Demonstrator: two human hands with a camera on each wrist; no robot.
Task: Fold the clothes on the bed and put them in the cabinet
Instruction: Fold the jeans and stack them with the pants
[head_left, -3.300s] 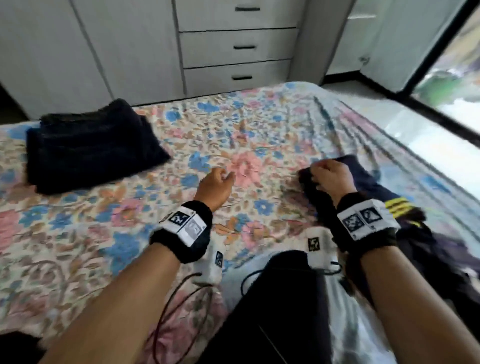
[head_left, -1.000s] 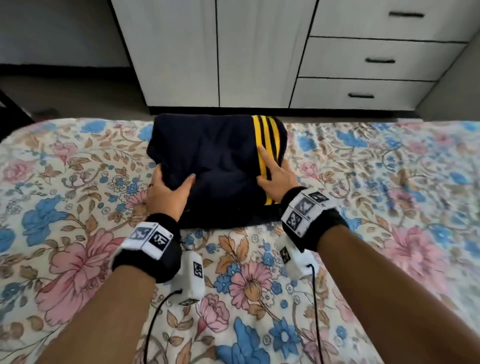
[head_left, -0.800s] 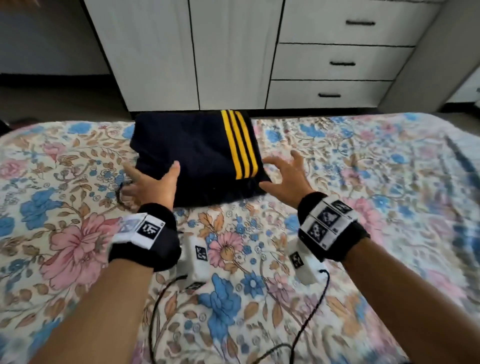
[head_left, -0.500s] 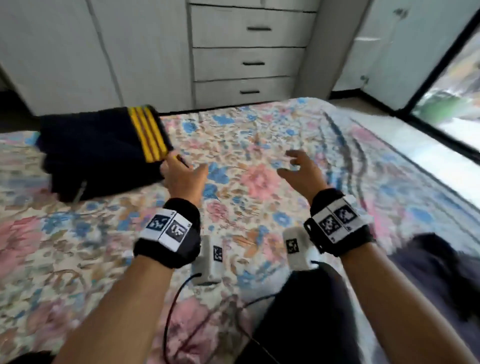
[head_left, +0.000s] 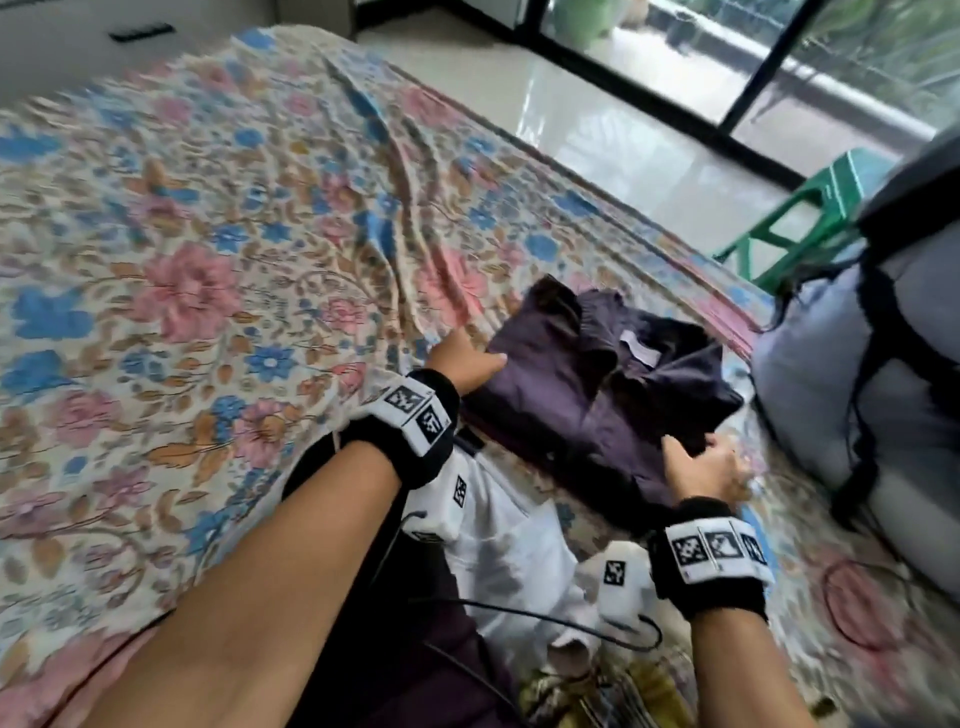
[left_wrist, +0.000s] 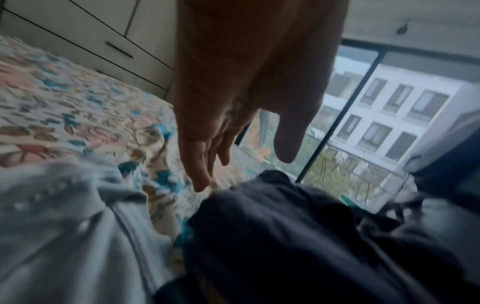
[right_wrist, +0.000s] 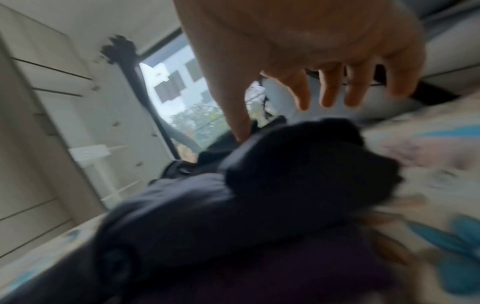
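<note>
A crumpled dark purple garment (head_left: 608, 395) with a white neck label lies on the floral bedsheet (head_left: 208, 270) near the bed's right edge. My left hand (head_left: 470, 358) reaches to its left edge with straight fingers, the thumb just touching the cloth. In the left wrist view the left hand (left_wrist: 241, 170) hovers over the sheet beside the dark garment (left_wrist: 298, 236). My right hand (head_left: 698, 460) is at the garment's near right corner. In the right wrist view the right hand (right_wrist: 285, 119) has spread fingers, and only the thumb touches the dark garment (right_wrist: 272, 185).
A grey padded bundle with black straps (head_left: 857, 395) sits on the bed just right of the garment. A green stool (head_left: 810, 208) stands on the tiled floor by the glass doors. White cloth (head_left: 498, 551) and cables lie in my lap. A drawer front (head_left: 140, 32) shows top left.
The view has swung right, away from the folded navy garment with yellow stripes. Both hands have left that pile and moved to the crumpled dark garment.
</note>
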